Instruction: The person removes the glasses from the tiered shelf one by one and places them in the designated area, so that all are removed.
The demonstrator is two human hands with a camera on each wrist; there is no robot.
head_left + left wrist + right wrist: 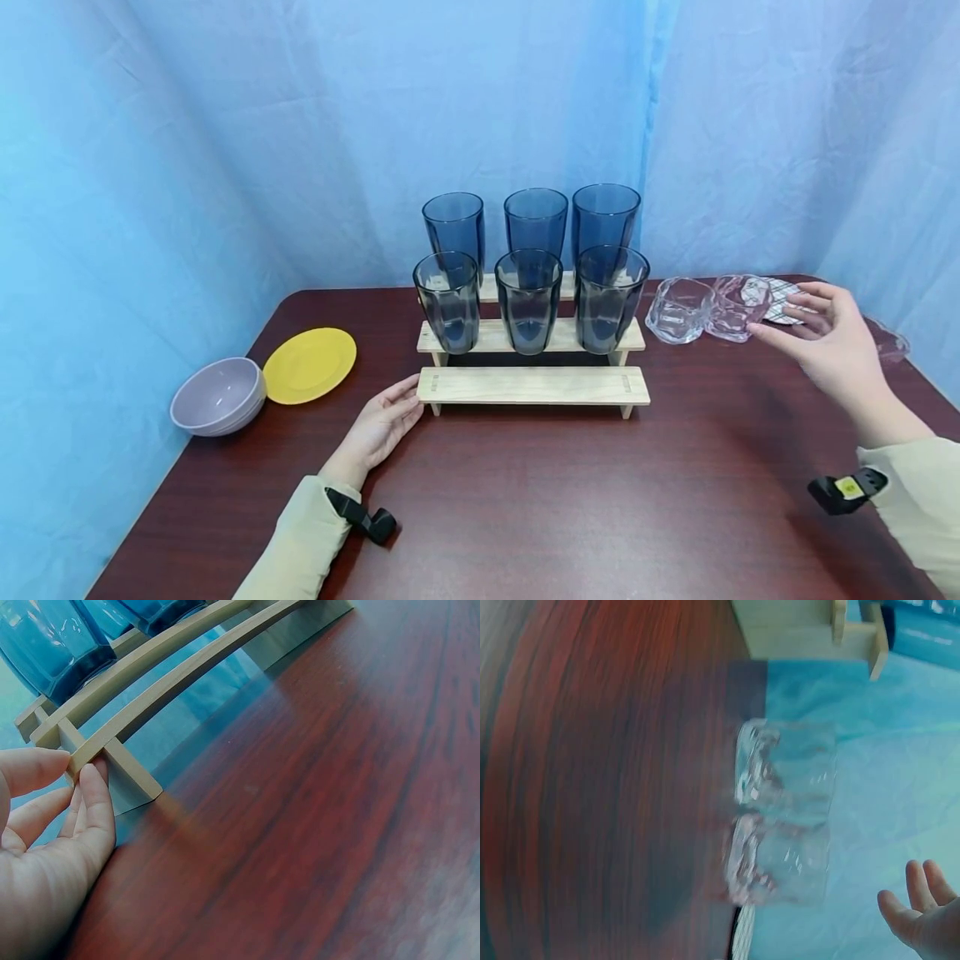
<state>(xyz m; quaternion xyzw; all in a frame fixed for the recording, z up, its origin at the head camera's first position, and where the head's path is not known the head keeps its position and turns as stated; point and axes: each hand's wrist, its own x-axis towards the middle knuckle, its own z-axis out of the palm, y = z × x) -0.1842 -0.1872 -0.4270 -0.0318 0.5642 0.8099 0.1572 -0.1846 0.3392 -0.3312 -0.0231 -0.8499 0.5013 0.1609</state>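
A stepped wooden rack [532,387] stands mid-table, three dark tinted glasses [528,308] on its middle step and three more on the top one. The lowest step is bare. At that step's left end, my left hand [382,425] pinches the board between thumb and fingers, as the left wrist view confirms. My right hand [843,350] is raised on the right, fingers spread and holding nothing. Just left of it, two clear wavy glasses [787,769] stand side by side on the table. Behind the right hand, another clear glass [891,343] is partly hidden.
A yellow plate [310,365] lies on the left of the dark red table [570,517], beside a lilac bowl [219,396] at the left edge. A white checked round piece [780,296] is behind the clear glasses. Blue curtains [375,125] hang around the table.
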